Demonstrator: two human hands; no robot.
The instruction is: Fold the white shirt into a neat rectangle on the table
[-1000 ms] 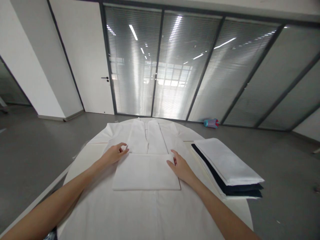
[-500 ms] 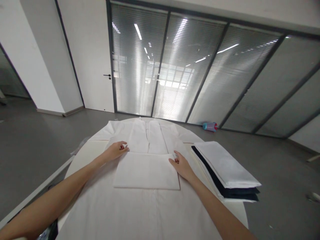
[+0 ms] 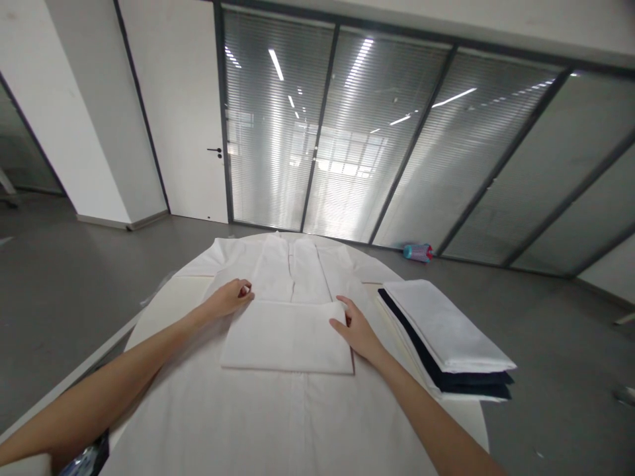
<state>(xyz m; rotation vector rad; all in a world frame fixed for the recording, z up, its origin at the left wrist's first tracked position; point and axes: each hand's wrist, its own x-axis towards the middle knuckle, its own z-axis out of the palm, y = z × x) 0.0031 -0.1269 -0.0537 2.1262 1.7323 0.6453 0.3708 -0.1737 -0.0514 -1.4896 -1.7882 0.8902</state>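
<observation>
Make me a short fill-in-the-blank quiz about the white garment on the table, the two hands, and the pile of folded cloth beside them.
1. Both hands rest at the far corners of the ____ part of the white garment.
2. The left hand touches its ____ far corner.
3. The stack of folded cloth lies on the ____ side of the right hand.
4. Under the stack's white top piece lies a ____ layer.

Missing words: folded; left; right; dark
</observation>
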